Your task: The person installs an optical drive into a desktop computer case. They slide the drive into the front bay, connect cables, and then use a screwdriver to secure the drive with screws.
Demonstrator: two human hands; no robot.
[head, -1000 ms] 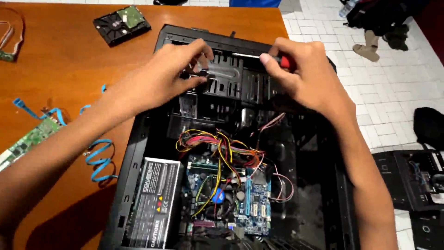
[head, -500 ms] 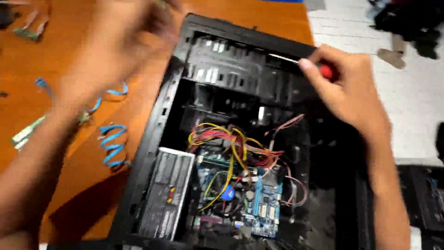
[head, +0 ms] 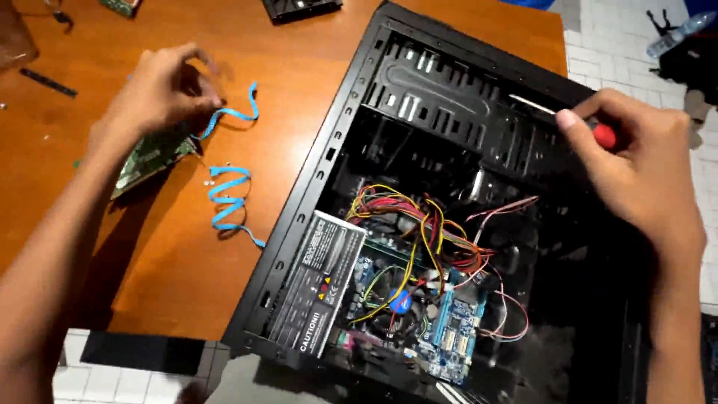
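A black open computer case [head: 314, 187] lies on its side on an orange-brown table [head: 314, 60]. My right hand [head: 643, 172] grips a red-handled screwdriver [head: 603, 135]; its metal shaft points left over the black drive cage [head: 449, 90] at the case's far end. My left hand [head: 161, 90] is out over the table to the left of the case, fingers bunched together beside the end of a flat blue cable [head: 228, 198]. A green circuit board [head: 149, 161] lies just under that hand. I cannot see anything pinched in the fingers.
Inside the case are a grey power supply [head: 318, 280], a blue motherboard [head: 449, 329] and a tangle of yellow, red and black wires [head: 419, 224]. A black drive [head: 299, 7] lies at the table's far edge. White tiled floor [head: 621, 52] is on the right.
My left hand has left the drive cage and swung out left over the table, near the blue cable. The right hand stays at the cage with the screwdriver. The camera has shifted.
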